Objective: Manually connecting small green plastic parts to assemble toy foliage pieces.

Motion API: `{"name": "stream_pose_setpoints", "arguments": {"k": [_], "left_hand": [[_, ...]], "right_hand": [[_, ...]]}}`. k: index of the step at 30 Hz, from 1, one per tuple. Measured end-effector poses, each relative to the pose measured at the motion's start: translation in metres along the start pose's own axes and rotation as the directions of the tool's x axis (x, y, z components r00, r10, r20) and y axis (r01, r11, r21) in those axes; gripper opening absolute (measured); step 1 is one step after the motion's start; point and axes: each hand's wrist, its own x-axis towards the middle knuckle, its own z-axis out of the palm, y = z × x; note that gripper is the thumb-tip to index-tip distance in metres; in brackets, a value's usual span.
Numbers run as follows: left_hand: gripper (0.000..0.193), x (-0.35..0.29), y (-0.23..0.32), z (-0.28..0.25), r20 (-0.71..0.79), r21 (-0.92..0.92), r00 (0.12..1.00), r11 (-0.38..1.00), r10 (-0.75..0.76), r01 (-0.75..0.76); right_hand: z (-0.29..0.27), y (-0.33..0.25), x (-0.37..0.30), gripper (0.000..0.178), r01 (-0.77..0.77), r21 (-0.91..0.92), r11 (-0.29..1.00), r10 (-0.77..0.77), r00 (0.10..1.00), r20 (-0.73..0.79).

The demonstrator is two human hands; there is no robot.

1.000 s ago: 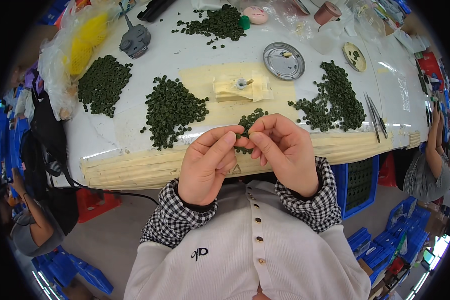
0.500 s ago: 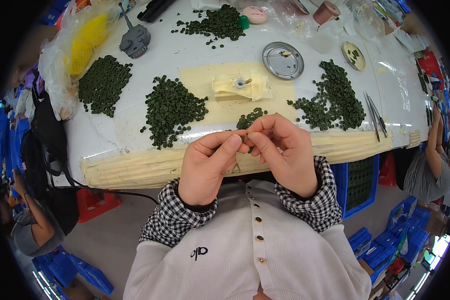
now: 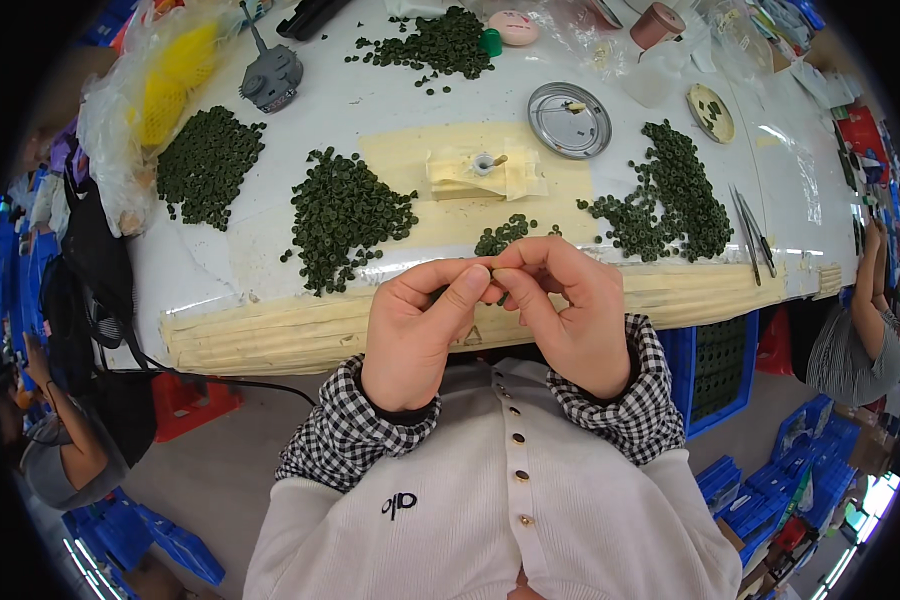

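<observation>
My left hand (image 3: 418, 328) and my right hand (image 3: 573, 318) meet above the table's near edge, thumbs and forefingers pinched tip to tip. Between them is a small dark green piece, mostly hidden by the fingers. Just beyond my fingertips lies a little cluster of dark green ring-shaped pieces (image 3: 500, 235). A larger pile of such pieces (image 3: 340, 220) spreads to the left, and another pile (image 3: 675, 190) to the right. Behind the cluster stands a tape-wrapped block (image 3: 460, 180) with a short peg and a round metal fitting on top.
Tweezers (image 3: 749, 236) lie at the right near the padded table edge (image 3: 270, 340). Further back are a round metal lid (image 3: 569, 121), a cream dish (image 3: 710, 112), a thread spool (image 3: 657, 26), a grey model turret (image 3: 272, 78) and more green piles (image 3: 210, 168). Blue crates flank me; other people sit at both sides.
My fingertips have drawn slightly closer together, with the left thumb shifting a little to the right. The piles and tools stay where they were.
</observation>
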Motion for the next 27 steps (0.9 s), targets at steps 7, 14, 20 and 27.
{"name": "stream_pose_setpoints", "arguments": {"k": [7,14,20,27], "left_hand": [[0.019,0.004,-0.003,-0.007,0.112,-0.241,0.990,0.964,-0.084,0.109],[0.019,0.004,0.001,-0.008,0.146,-0.246,0.984,0.960,-0.100,0.134],[0.017,0.002,0.005,-0.006,0.095,-0.153,0.993,0.985,-0.066,0.081],[0.017,0.000,0.006,-0.005,0.076,-0.123,0.997,0.992,-0.026,0.036]], "right_hand": [[-0.003,-0.001,0.002,0.014,0.119,-0.064,0.991,-0.118,0.993,0.011],[-0.010,-0.002,0.005,0.012,0.162,-0.130,0.978,-0.157,0.986,0.052],[-0.012,-0.005,0.005,0.012,0.243,-0.174,0.954,-0.232,0.969,0.083],[-0.012,-0.005,0.004,0.009,0.110,-0.057,0.992,-0.104,0.990,0.093]]}}
